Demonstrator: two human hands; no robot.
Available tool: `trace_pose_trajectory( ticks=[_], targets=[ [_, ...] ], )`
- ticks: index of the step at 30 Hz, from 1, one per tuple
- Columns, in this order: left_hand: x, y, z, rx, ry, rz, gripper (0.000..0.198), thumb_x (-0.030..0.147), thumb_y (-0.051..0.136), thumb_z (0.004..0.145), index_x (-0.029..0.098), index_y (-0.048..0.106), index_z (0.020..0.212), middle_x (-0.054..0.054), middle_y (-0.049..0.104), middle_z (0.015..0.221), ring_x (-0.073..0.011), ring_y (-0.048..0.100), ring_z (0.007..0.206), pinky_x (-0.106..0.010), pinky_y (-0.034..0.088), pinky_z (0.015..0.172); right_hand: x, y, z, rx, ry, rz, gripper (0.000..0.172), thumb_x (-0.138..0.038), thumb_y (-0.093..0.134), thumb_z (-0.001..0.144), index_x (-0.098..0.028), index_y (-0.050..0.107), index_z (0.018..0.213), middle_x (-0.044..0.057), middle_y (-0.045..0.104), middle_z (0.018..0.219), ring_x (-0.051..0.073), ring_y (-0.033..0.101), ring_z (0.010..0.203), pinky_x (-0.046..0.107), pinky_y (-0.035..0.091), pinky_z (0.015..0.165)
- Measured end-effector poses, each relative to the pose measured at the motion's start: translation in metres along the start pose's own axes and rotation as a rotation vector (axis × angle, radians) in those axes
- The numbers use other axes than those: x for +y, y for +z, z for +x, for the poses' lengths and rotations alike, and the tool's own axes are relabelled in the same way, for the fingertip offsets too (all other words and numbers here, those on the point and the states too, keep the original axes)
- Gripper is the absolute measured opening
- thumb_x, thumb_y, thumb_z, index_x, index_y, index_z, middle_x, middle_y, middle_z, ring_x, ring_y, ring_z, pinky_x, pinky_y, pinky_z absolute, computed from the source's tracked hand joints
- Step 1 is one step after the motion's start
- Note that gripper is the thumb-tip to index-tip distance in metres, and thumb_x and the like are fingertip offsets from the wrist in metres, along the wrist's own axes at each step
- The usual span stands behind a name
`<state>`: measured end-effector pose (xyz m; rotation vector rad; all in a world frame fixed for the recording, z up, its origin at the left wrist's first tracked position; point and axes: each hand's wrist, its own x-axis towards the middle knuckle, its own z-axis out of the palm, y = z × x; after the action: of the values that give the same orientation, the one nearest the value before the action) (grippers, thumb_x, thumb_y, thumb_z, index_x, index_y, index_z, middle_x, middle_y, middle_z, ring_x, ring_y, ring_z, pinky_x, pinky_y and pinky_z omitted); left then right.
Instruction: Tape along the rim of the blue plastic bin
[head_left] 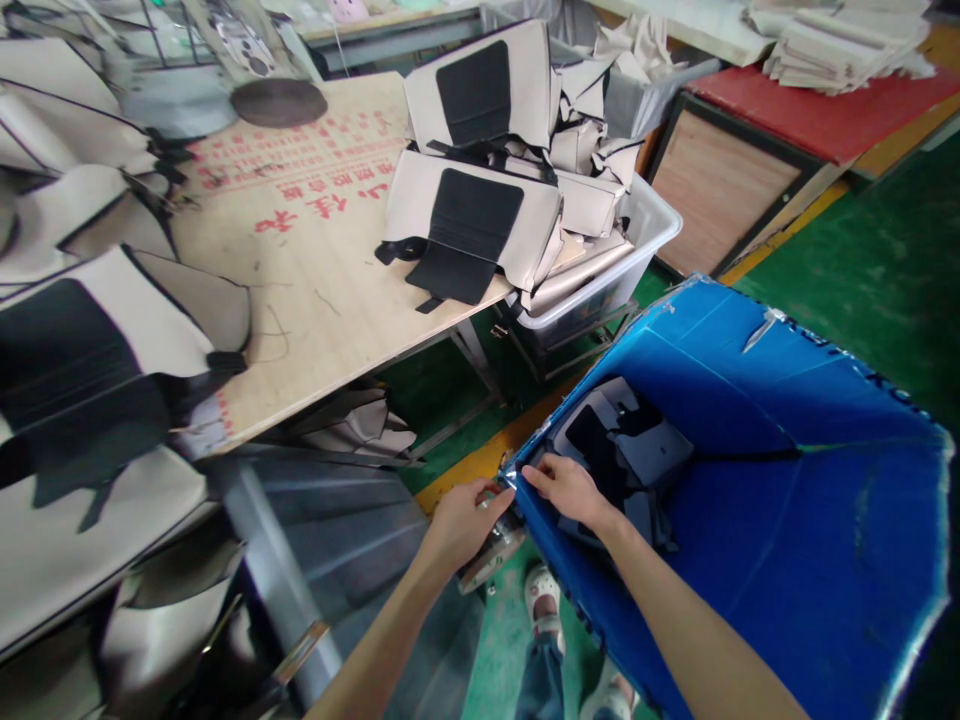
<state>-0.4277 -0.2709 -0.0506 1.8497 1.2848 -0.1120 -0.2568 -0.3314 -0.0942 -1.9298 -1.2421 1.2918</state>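
Both my hands meet at the near corner of a big blue corrugated bin [787, 400]. My left hand [463, 520] is outside the corner, fingers curled round the edge and a metal clip or bracket [491, 555] there. My right hand [566, 488] reaches over the rim from inside, fingers pinched on the same corner edge. Beige and black fabric seat covers [622, 440] lie at the bottom of the bin, just beyond my right hand.
A plywood table [315, 260] with red lettering carries seat covers [469, 215] at its right end and more covers [97, 340] at the left. A white tub [637, 250] full of fabric pieces stands beside the table. Below are a green floor, a yellow line and my sandalled feet [544, 600].
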Motion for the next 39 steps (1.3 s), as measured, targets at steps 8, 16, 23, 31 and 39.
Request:
trace_pose_trajectory(
  ticks=[8, 16, 23, 31, 39],
  targets=[
    [0.017, -0.010, 0.033, -0.045, -0.128, 0.364, 0.036, 0.035, 0.041, 0.078, 0.010, 0.067, 0.075, -0.020, 0.068, 0.082, -0.0288, 0.064, 0.076, -0.029, 0.038, 0.056, 0.001, 0.012, -0.034, 0.171, 0.064, 0.069, 0.047, -0.064, 0.050, 0.076, -0.018, 0.057, 0.071, -0.003, 0.057, 0.063, 0.011, 0.051, 0.059, 0.021, 0.037, 0.053],
    [0.004, -0.024, 0.038, -0.236, 0.007, 0.314, 0.031, 0.035, 0.047, 0.078, 0.015, 0.067, 0.067, -0.008, 0.066, 0.066, -0.0190, 0.059, 0.062, -0.025, 0.032, 0.052, -0.018, 0.057, -0.072, 0.178, -0.196, -0.132, 0.048, -0.023, 0.051, 0.079, -0.019, 0.047, 0.127, 0.005, 0.060, 0.117, 0.021, 0.060, 0.100, 0.031, 0.047, 0.086],
    [-0.012, -0.032, 0.022, -0.150, 0.154, 0.198, 0.062, 0.061, 0.033, 0.084, 0.012, 0.069, 0.075, -0.006, 0.063, 0.062, -0.0179, 0.056, 0.058, -0.025, 0.031, 0.050, 0.004, 0.072, -0.078, 0.231, -0.340, -0.504, 0.052, -0.005, 0.039, 0.071, -0.004, 0.048, 0.122, 0.010, 0.068, 0.087, 0.019, 0.065, 0.073, 0.029, 0.051, 0.067],
    [-0.005, -0.031, 0.020, -0.011, 0.245, 0.360, 0.037, 0.048, 0.037, 0.089, 0.031, 0.068, 0.102, -0.003, 0.069, 0.101, -0.0222, 0.063, 0.093, -0.025, 0.042, 0.070, 0.004, 0.078, -0.073, 0.311, -0.378, -0.630, 0.039, -0.010, 0.035, 0.084, -0.009, 0.045, 0.122, 0.005, 0.066, 0.079, 0.014, 0.062, 0.067, 0.024, 0.047, 0.062],
    [0.012, -0.020, 0.010, 0.020, 0.182, 0.510, 0.044, 0.047, 0.034, 0.090, 0.020, 0.068, 0.091, -0.013, 0.069, 0.087, -0.0290, 0.064, 0.084, -0.034, 0.044, 0.070, 0.029, 0.067, -0.139, 0.299, -0.359, -0.768, 0.020, -0.010, 0.040, 0.085, -0.014, 0.054, 0.098, 0.003, 0.061, 0.065, 0.017, 0.058, 0.056, 0.027, 0.039, 0.051]
  ],
)
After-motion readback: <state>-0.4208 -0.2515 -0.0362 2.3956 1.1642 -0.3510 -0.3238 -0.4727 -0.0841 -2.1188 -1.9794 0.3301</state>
